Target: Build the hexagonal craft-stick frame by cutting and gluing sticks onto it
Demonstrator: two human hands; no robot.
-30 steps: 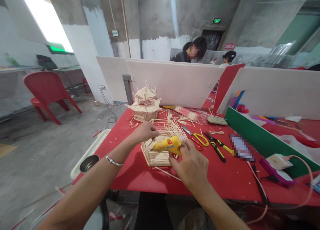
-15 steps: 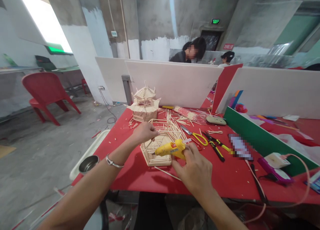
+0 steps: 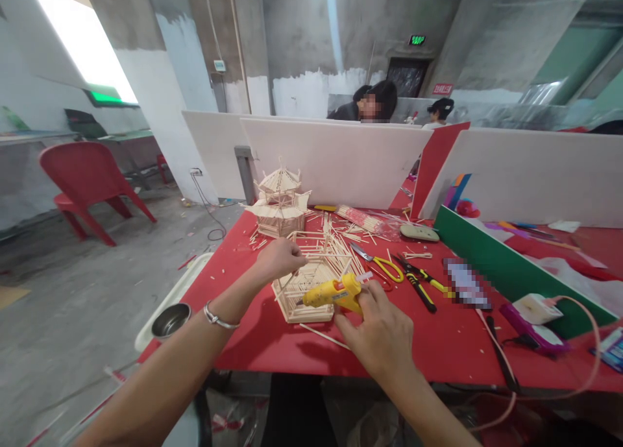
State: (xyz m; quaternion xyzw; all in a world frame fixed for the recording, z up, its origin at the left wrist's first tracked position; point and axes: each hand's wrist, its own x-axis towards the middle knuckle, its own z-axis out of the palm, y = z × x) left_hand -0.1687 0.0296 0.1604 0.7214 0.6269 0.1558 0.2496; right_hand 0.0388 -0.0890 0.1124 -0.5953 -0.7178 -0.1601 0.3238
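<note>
The left hand (image 3: 281, 259) is at the back left of the hexagonal stick frame (image 3: 309, 316), its fingers curled and drawn together; whether they pinch one of the frame's sticks I cannot tell. The right hand (image 3: 382, 320), just right of the frame, is wrapped around the grip of a yellow glue gun (image 3: 335, 291), whose dark nozzle points left above the frame. The frame sits on the red desk (image 3: 272, 356), and a single stick (image 3: 325, 336) lies just in front of it. Close behind the frame and to its right are scattered loose sticks (image 3: 338, 249); behind it and slightly left stands a tiered stick pavilion (image 3: 280, 204). To the frame's right lie yellow-handled scissors (image 3: 389, 268), then, farther out, pliers (image 3: 421, 291). A metal bowl (image 3: 171, 320) is well left of the frame, and a green board (image 3: 511, 272) stands far to its right.
</note>
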